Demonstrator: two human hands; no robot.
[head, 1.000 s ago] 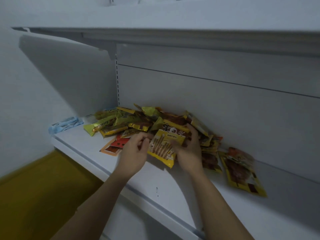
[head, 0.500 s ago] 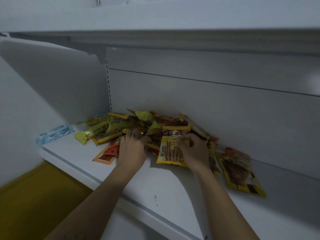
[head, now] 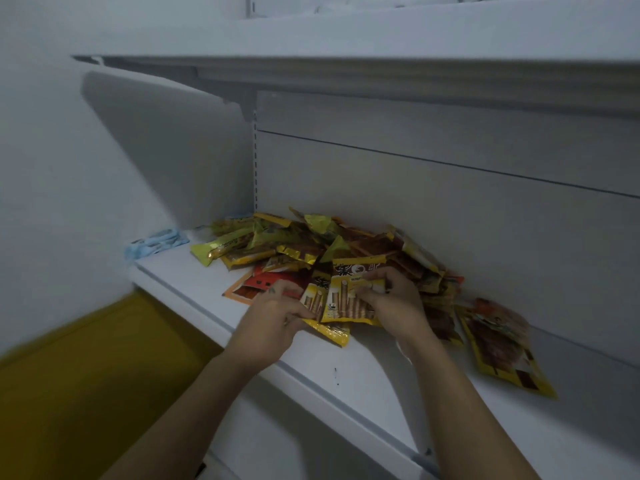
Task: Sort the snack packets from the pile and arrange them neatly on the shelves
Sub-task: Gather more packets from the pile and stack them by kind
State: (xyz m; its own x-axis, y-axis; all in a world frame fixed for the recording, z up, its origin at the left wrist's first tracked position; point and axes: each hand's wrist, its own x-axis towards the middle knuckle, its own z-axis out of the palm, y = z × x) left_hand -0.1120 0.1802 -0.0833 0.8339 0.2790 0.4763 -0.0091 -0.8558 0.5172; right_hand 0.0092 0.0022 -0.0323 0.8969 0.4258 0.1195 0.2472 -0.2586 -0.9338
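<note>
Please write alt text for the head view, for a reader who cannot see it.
The left hand and right hand hold two overlapping yellow wafer-stick packets before a pile of snack packets on a white shelf. A larger yellow packet lies apart at the right, a pale blue packet at the far left.

Dim, bluish light; soft wide-angle blur edgeward.
</note>
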